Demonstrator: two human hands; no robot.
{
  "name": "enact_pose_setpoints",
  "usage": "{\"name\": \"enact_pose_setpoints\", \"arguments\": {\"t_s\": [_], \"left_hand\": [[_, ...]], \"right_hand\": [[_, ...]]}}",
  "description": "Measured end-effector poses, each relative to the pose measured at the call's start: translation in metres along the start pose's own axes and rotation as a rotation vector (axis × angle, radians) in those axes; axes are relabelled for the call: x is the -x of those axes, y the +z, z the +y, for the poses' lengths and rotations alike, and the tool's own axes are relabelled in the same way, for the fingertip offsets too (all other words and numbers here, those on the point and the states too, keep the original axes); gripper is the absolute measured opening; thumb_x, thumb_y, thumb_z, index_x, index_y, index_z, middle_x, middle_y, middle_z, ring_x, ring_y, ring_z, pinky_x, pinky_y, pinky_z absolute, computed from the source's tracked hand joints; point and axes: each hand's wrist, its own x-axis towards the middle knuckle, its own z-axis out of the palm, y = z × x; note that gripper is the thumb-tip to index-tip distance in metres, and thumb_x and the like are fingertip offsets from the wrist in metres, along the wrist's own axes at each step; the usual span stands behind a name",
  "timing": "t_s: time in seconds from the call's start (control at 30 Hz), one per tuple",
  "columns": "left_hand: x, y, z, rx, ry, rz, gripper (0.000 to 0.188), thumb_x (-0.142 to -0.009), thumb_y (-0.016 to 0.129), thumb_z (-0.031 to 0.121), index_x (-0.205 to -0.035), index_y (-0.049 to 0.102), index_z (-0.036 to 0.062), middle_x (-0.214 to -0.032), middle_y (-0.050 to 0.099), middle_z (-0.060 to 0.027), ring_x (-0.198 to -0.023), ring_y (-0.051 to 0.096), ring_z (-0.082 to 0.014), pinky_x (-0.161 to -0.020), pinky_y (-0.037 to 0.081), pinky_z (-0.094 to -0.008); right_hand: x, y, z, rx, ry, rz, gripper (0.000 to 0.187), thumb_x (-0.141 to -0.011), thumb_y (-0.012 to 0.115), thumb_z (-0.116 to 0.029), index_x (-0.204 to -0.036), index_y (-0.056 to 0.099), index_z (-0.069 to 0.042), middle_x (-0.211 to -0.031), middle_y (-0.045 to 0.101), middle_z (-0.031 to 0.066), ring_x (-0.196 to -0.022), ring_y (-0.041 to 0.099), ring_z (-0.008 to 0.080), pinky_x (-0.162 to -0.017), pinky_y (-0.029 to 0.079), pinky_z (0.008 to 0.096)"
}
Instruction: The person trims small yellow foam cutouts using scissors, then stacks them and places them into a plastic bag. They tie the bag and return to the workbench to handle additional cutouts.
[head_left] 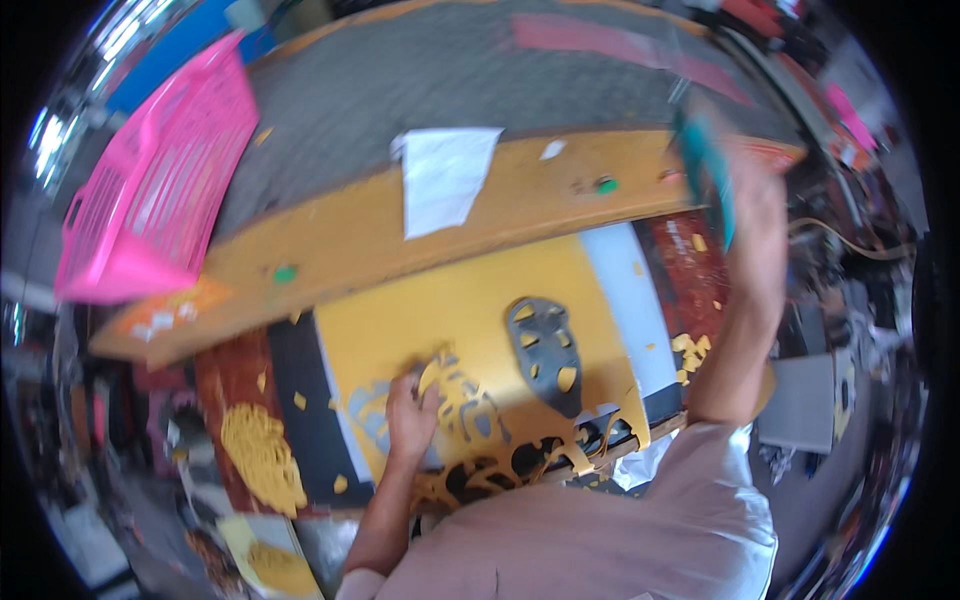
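On the work surface lies a yellow sheet [450,295] with several openings cut through its near left part. My left hand [410,415] is over those cuts, its fingers pinched on a small yellow cut-out piece [430,377]. To the right, a dark cutting die [545,350] with several openings rests flat on the sheet, apart from both hands. My right hand [752,195] is raised at the right end of a wide press beam [350,235]. It is smeared by motion and appears closed around a long teal handle [708,170]; the fingers are hard to make out.
A pink basket [165,190] stands on the beam's left side, and white paper [450,180] hangs over its front edge. Yellow pieces lie in a pile [262,455] at left and a smaller heap [690,355] at right. Cut yellow scrap [480,475] hangs at the near edge.
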Motion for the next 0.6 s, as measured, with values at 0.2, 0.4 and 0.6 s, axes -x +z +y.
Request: {"name": "enact_pose_setpoints", "arguments": {"t_s": [0.2, 0.4, 0.6], "left_hand": [[0.019, -0.028, 0.051, 0.748, -0.214, 0.035, 0.010, -0.100, 0.067, 0.006, -0.106, 0.062, -0.0010, -0.090, 0.069, -0.0046, -0.079, 0.069, -0.0115, -0.070, 0.054, -0.0232], [0.034, -0.058, 0.098, 0.789, -0.300, -0.024, 0.014, -0.101, 0.068, 0.010, -0.111, 0.070, 0.0004, -0.093, 0.075, -0.0068, -0.079, 0.070, -0.0128, -0.068, 0.057, -0.0264], [0.040, -0.057, 0.099, 0.780, -0.311, -0.134, 0.025, -0.105, 0.063, 0.020, -0.114, 0.071, -0.0016, -0.095, 0.075, -0.0076, -0.082, 0.071, -0.0137, -0.070, 0.059, -0.0263]], "right_hand": [[-0.161, 0.048, 0.104, 0.815, -0.059, -0.429, 0.044, -0.101, 0.061, -0.037, -0.125, 0.071, -0.003, -0.109, 0.075, 0.0112, -0.098, 0.069, 0.0200, -0.088, 0.052, 0.0338], [-0.083, 0.087, 0.069, 0.354, -0.275, -0.086, 0.038, -0.098, 0.063, -0.036, -0.119, 0.074, -0.006, -0.113, 0.074, 0.0156, -0.101, 0.073, 0.0277, -0.085, 0.056, 0.0406], [0.101, 0.190, 0.021, -0.401, -0.096, -0.683, 0.045, -0.089, 0.081, -0.022, -0.128, 0.068, -0.003, -0.117, 0.068, 0.0164, -0.104, 0.066, 0.0255, -0.090, 0.054, 0.0361]]}}
